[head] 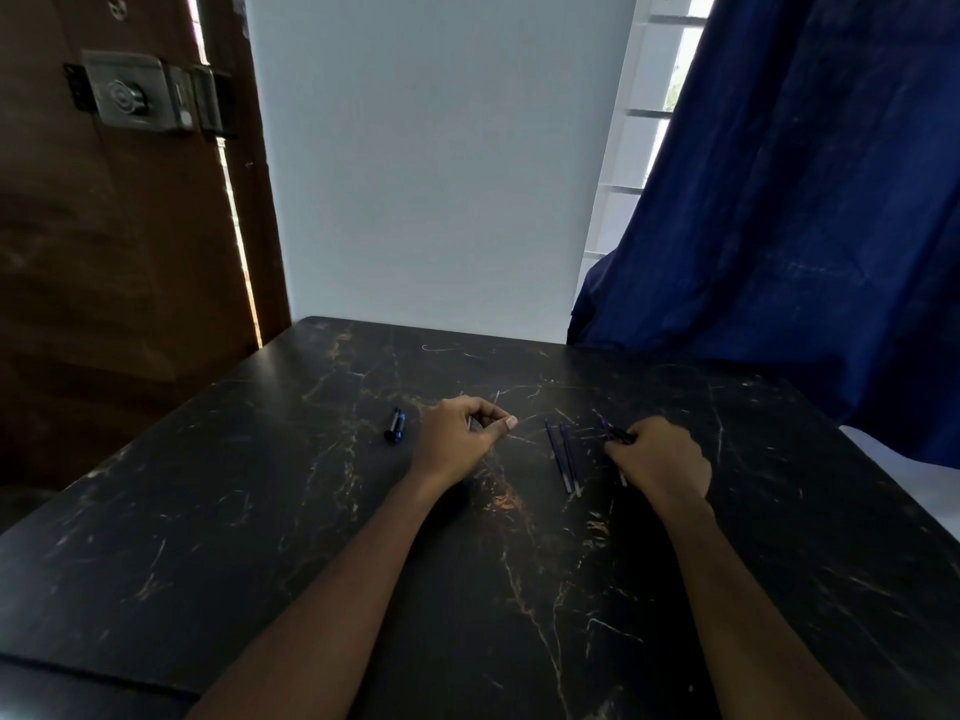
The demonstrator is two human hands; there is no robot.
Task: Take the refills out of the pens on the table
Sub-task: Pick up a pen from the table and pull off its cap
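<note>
Looking down at a dark marbled desk (260, 511), both bare forearms reach in from the bottom. Left hand (457, 439) sits near the middle, fingers (506, 423) curled in with thumb pressed against the forefinger, pinching something thin and dark that barely peeks out between them. Can't really tell what part it is, too small. Right hand (660, 459) is off to the right, fingers curled down around a dark pen piece (621, 434) whose end pokes out past the knuckles toward the far side. A thin pale-tipped stick shows just under that hand too, probably a refill, but it's mostly hidden.

Two refills (563, 454) lie flat on the desk between the hands, side by side and nearly touching, blue with lighter tips pointing toward the camera. They're closer to the right hand, just beside it, not touched by either one.

Left of the left hand there's a short blue and black pen barrel (395, 425) lying alone, near the hand but clear of it.

Behind the desk: white wall, brown door (104, 252) with a metal lock on the left, blue curtain (805, 200) on the right.
</note>
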